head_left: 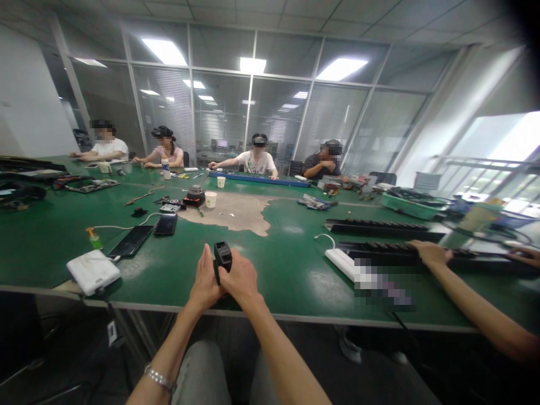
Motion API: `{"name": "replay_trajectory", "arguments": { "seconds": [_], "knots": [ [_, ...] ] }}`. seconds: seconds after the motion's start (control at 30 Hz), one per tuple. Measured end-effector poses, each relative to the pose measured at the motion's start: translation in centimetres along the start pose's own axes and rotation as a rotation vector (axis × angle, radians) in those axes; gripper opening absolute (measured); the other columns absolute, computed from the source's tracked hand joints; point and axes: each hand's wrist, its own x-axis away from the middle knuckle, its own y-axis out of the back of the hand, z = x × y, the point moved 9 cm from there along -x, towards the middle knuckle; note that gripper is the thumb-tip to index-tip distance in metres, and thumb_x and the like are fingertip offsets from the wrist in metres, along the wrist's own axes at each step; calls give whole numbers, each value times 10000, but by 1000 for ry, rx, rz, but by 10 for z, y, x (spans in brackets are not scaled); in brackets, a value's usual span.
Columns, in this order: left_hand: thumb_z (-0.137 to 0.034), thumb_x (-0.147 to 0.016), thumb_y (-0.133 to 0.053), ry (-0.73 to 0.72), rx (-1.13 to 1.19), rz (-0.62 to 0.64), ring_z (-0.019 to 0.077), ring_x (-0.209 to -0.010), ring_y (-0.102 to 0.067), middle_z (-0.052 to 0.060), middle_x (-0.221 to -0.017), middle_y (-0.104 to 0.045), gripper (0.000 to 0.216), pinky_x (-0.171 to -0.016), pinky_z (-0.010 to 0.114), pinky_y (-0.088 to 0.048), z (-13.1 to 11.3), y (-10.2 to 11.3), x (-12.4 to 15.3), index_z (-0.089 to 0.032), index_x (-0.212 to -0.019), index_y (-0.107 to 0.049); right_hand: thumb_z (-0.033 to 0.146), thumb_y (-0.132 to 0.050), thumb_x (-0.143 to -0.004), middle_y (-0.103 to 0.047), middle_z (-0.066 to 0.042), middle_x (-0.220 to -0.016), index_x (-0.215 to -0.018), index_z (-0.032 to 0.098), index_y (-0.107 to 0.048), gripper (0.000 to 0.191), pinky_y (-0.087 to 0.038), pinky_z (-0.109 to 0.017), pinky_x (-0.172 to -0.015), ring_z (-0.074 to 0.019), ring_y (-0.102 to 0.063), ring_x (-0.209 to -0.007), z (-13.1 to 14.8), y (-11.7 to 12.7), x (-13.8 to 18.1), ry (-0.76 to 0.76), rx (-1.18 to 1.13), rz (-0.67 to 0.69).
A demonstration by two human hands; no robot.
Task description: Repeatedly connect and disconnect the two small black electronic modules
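1. Currently both hands are together just above the near edge of the green table, centre of view.
2. Small black device is upright between the hands, with its top poking out above the fingers. It is held off the table surface.
3. Right hand is clamped on the device, fingers curled round its lower body from the right.
4. Left hand is not curled. Its fingers are straight and point up, laid flat against the device's left side, and the heel of the hand touches the right hand.
5. Metal bracelet is on the left wrist.
6. To the left on the table are a white box at the near edge, a dark tablet beyond it and a black phone just beside that.
7. To the right, a white power strip lies next to black keyboards. A co-worker's hand rests on the nearer keyboard, well apart from the device.
8. Mid-table there is a worn bare patch in the green mat, with a paper cup at its left edge.
9. Four people sit along the far side, in front of a glass partition.
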Motion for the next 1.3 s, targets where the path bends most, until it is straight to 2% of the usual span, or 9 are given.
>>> {"name": "replay_trajectory", "arguments": {
  "seconds": [0.13,0.37,0.5,0.67,0.77,0.9,1.03,1.17,1.3],
  "knots": [
    [-327,-770,-616,4,-11,9,351,-1463,-138,218,-1583,-114,1024,-1162,550,-203,-3,0,0,-112,-1522,44,354,-618,-771,-691,-76,-927,-1072,204,-547,344,-430,-298,-709,-242,-655,-869,-4,-4,3,-8,-13,58],
    [-271,-782,-584,-16,-51,16,338,-1463,-146,208,-1584,-120,976,-1166,550,-204,-9,-1,0,-126,-1525,32,358,-647,-770,-649,-106,-1134,-1212,184,-534,488,-446,-332,-841,-253,-611,-1014,-4,-7,2,84,-110,-8],
    [-224,-797,-543,-31,-53,19,323,-1468,-138,175,-1590,-136,911,-1173,547,-193,-12,-2,-1,-154,-1531,-8,370,-661,-776,-620,-154,-1207,-1347,124,-456,655,-436,-334,-900,-269,-587,-1100,-18,-13,7,27,-187,-74],
    [-232,-817,-520,14,-59,43,327,-1461,-172,202,-1584,-139,905,-1160,556,-214,-4,-7,-2,-134,-1527,32,396,-641,-803,-693,-102,-945,-1130,178,-606,394,-456,-308,-780,-253,-645,-921,-26,-16,15,-43,-210,-92],
    [-274,-819,-546,30,-48,55,333,-1455,-190,219,-1575,-156,950,-1147,574,-220,-1,-9,-2,-142,-1520,80,368,-649,-792,-699,-73,-887,-1044,206,-637,300,-456,-286,-747,-233,-655,-870,-22,-8,13,-39,-263,-117],
    [-430,-738,-683,24,-62,73,365,-1455,-167,243,-1574,-127,1151,-1134,590,-228,-3,-8,-1,-147,-1511,122,388,-636,-796,-713,-51,-920,-1089,225,-643,334,-478,-275,-741,-209,-665,-851,-22,13,-1,-7,-425,-182],
    [-542,-711,-696,81,-97,87,379,-1457,-137,258,-1577,-82,1216,-1135,587,-223,-3,-8,-1,-131,-1508,126,401,-609,-814,-710,-42,-1020,-1188,227,-603,412,-492,-283,-793,-200,-664,-915,-48,28,-14,-41,-549,-265],
    [-537,-747,-663,107,-109,95,367,-1444,-200,244,-1556,-201,1168,-1138,576,-220,-4,-7,-2,-134,-1509,126,362,-607,-814,-705,-65,-1024,-1181,202,-603,401,-482,-300,-831,-210,-658,-915,-78,20,-14,-89,-461,-263],
    [-497,-781,-638,99,-116,88,362,-1429,-245,220,-1517,-310,1116,-1136,586,-204,-6,-6,-2,-154,-1508,136,349,-603,-820,-696,-97,-1014,-1202,179,-599,418,-469,-315,-832,-232,-642,-929,-91,7,-12,-129,-319,-229]
  ]
}}
